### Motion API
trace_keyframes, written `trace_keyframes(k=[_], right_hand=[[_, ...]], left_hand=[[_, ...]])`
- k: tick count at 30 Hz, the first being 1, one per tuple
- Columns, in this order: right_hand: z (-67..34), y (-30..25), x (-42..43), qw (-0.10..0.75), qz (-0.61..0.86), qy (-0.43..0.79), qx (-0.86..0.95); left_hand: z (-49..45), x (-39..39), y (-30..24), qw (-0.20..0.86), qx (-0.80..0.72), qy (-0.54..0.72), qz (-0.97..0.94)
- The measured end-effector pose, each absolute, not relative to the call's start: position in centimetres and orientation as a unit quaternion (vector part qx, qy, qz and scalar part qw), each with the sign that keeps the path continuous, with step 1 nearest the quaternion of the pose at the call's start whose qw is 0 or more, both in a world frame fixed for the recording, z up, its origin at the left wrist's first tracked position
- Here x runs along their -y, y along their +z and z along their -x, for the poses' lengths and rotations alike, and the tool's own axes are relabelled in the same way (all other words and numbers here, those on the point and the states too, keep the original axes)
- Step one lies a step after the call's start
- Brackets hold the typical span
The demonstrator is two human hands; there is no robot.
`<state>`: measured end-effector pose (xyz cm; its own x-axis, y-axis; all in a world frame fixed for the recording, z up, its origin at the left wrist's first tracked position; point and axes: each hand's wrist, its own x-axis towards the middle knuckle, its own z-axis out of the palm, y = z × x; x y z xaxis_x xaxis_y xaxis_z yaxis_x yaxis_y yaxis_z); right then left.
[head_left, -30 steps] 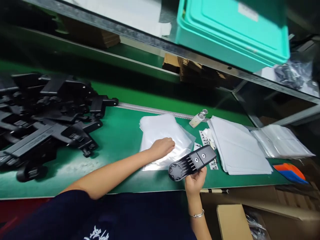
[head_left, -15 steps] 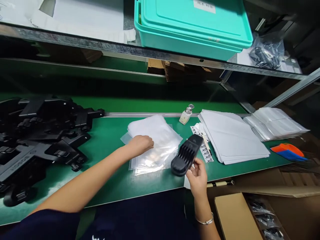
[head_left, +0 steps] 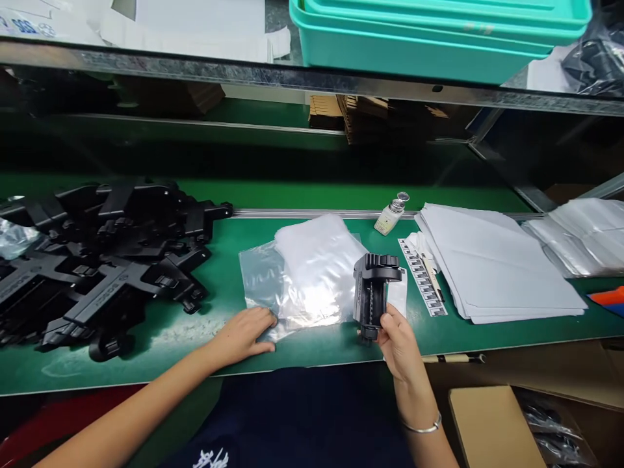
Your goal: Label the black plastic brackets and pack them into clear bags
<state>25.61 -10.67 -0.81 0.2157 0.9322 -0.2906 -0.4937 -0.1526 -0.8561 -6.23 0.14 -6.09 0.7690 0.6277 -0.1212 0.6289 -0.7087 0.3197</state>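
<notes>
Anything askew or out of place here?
One clear bag sticks out sideways from the bag stack, touched by the left hand. A pen-like stick lies along the bench front edge, beside the right hand holding a black part. No spill or damage.

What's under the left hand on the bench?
The left hand rests on the near edge of a clear bag lying flat on the green mat. The corner beneath the fingers is hidden.
</notes>
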Motion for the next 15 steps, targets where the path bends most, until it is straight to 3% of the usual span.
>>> trace_keyframes(k=[11,15], right_hand=[[-24.4,-0.7,10.1,0.574,0.506,0.585,0.268],[-24.3,-1.0,10.1,0.542,0.546,0.56,0.308]], left_hand=[[7.0,-2.7,-3.9,0.145,-0.4,-0.004,-0.905],[6.2,-2.4,-3.8,0.09,-0.415,-0.001,-0.905]])
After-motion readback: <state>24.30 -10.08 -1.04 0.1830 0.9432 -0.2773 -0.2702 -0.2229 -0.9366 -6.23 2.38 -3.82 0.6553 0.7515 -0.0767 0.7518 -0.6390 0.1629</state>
